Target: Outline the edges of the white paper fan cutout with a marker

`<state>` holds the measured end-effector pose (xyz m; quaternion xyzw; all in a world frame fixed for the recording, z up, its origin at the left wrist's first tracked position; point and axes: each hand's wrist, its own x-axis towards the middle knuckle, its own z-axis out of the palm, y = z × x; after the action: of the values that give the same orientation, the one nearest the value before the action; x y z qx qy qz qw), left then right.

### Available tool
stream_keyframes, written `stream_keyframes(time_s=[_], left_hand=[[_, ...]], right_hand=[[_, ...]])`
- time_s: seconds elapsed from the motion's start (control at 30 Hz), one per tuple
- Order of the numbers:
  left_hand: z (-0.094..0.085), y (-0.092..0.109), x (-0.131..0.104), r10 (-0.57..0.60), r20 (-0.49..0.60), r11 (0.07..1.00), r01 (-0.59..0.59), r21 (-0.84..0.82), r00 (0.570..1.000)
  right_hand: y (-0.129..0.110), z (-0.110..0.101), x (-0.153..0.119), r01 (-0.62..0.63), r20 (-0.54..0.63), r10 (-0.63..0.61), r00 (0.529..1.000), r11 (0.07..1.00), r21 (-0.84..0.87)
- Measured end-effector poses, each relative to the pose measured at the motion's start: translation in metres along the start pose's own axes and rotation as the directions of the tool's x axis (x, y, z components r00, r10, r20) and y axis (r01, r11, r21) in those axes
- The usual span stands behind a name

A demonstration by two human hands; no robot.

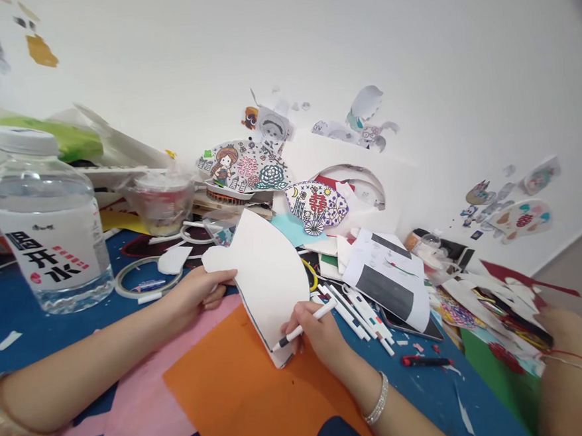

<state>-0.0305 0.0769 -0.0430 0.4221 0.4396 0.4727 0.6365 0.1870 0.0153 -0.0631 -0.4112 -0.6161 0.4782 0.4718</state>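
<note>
My left hand (209, 287) is closed on the left edge of a white fan-shaped cutout (269, 266), thumb on top and fingers behind. A dark line runs along the cutout's lower left edge. In my right hand (316, 336) is a white marker (317, 313) with a black tip end, and its tip rests near the cutout's bottom corner. The cutout is tilted up over an orange sheet (247, 380), which overlaps a pink sheet (144, 401) on the blue table.
A large water bottle (47, 228) stands at the left beside a tape roll (148, 278). Several white markers (360, 313) and a red-black cutter (425, 361) lie to the right. Decorated fan cutouts (317, 206) stand behind. Another person's hand (568, 331) is at far right.
</note>
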Motion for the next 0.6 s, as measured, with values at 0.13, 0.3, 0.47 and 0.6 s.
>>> stream_keyframes(time_s=[0.13,0.3,0.47,0.6], left_hand=[[-0.0007,0.0013,-0.0009,-0.009,0.001,1.0,0.009,0.005,1.0],[-0.0011,0.0019,-0.0016,-0.008,0.001,1.0,0.008,0.005,1.0],[-0.0006,0.0015,-0.0005,-0.006,-0.005,1.0,0.006,0.004,1.0],[-0.0015,0.0002,0.0014,-0.006,-0.007,1.0,0.006,0.002,1.0]], right_hand=[[0.0008,0.0002,0.0,0.007,0.006,-0.007,1.0,1.0,-0.004],[0.0009,0.0002,0.0011,0.023,0.025,-0.023,0.999,1.0,0.003],[0.0009,-0.0005,0.0014,0.056,0.042,-0.055,0.998,0.998,-0.004],[0.0021,-0.0005,0.0015,0.036,0.036,-0.036,0.999,0.999,0.003]])
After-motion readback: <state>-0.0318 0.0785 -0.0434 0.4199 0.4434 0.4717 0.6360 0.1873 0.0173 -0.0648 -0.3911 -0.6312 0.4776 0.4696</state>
